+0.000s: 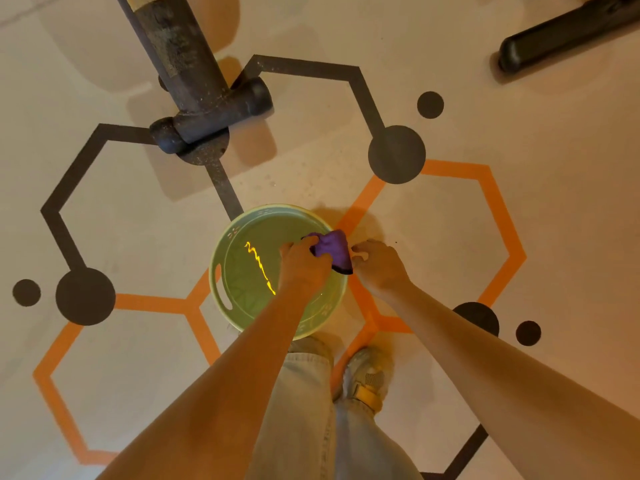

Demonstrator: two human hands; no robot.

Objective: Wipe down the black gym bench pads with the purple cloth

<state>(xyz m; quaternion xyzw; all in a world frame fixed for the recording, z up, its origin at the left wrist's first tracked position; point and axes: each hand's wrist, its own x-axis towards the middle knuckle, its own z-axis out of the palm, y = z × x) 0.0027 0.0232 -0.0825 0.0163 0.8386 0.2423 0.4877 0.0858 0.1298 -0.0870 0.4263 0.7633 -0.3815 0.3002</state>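
I look straight down at the floor. My left hand (303, 261) grips the bunched purple cloth (333, 250) above the right rim of a pale green basin (221, 268) that holds water. My right hand (379, 263) hovers just right of the cloth with its fingers curled, touching or nearly touching the cloth's edge; I cannot tell which. No bench pad is in view, only a dark metal bench leg (194, 81) with rubber-capped feet at the top left.
The floor is beige with black and orange hexagon lines and black dots. Another black equipment foot (554, 39) lies at the top right. My legs and a shoe (367, 375) stand directly behind the basin.
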